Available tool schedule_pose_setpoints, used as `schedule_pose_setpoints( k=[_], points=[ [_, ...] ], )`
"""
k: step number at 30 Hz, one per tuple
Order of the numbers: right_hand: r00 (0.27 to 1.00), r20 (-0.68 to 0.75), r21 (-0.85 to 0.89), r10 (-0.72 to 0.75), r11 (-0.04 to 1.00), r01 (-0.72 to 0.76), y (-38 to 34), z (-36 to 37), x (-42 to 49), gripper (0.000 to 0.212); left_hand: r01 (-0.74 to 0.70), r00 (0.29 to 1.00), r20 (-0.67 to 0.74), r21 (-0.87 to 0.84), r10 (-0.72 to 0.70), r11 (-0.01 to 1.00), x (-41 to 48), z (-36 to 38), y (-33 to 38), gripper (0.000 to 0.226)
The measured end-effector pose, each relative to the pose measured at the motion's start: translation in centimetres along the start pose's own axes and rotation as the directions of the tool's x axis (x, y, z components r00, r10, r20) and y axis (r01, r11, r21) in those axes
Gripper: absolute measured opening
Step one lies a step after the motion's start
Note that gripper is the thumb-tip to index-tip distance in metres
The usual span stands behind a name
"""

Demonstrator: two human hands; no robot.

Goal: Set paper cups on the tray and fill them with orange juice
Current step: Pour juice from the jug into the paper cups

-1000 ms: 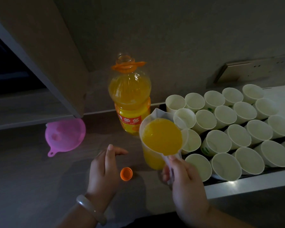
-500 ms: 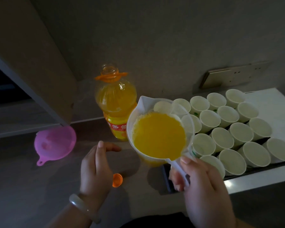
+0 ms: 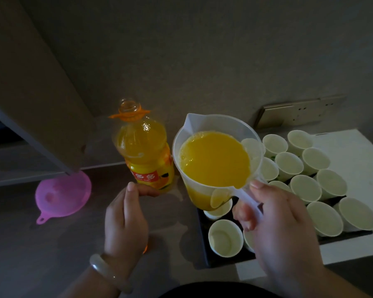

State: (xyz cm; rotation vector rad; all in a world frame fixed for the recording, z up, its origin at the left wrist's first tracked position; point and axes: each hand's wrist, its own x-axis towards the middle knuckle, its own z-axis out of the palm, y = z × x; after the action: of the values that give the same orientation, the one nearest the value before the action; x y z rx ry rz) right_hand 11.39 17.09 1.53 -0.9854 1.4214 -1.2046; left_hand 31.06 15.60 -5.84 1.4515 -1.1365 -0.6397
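Observation:
My right hand (image 3: 282, 224) grips the handle of a clear plastic jug (image 3: 215, 127) that is mostly full of orange juice and is held in the air over the left end of the black tray (image 3: 205, 252). Several empty white paper cups (image 3: 224, 238) stand packed together on the tray. The open orange juice bottle (image 3: 144, 147) stands on the counter to the jug's left. My left hand (image 3: 125, 220) hovers over the counter with relaxed fingers, holding nothing, its fingertips close to the bottle's base.
A pink funnel (image 3: 63, 194) lies on the dark counter at the left. The orange bottle cap (image 3: 145, 248) peeks out from under my left hand. A cabinet side panel (image 3: 30, 82) hangs over the left; a wall socket plate (image 3: 299, 110) sits behind the tray.
The jug has risen off the counter and moved right, over the tray's left end. My left hand stayed in place and now covers most of the cap.

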Motion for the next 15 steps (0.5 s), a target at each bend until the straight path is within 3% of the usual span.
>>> schedule_pose_setpoints(
  k=[5,13,15],
  points=[
    [0.999,0.024,0.076,-0.023,0.997,0.021,-0.9,-1.6,2.6,0.042,0.027,1.0,0.009,0.029,-0.027,0.999,0.6,1.6,0.6,0.049],
    [0.997,-0.004,0.02,-0.071,0.997,0.071,-2.9,-4.8,7.2,0.044,0.041,0.994,0.089,0.2,-0.06,0.979,2.9,5.7,1.0,0.006],
    [0.994,-0.024,0.004,-0.106,0.994,0.106,-3.1,-5.7,8.4,0.048,0.03,0.986,0.15,0.235,-0.066,0.972,3.7,7.1,0.9,0.019]
  ],
)
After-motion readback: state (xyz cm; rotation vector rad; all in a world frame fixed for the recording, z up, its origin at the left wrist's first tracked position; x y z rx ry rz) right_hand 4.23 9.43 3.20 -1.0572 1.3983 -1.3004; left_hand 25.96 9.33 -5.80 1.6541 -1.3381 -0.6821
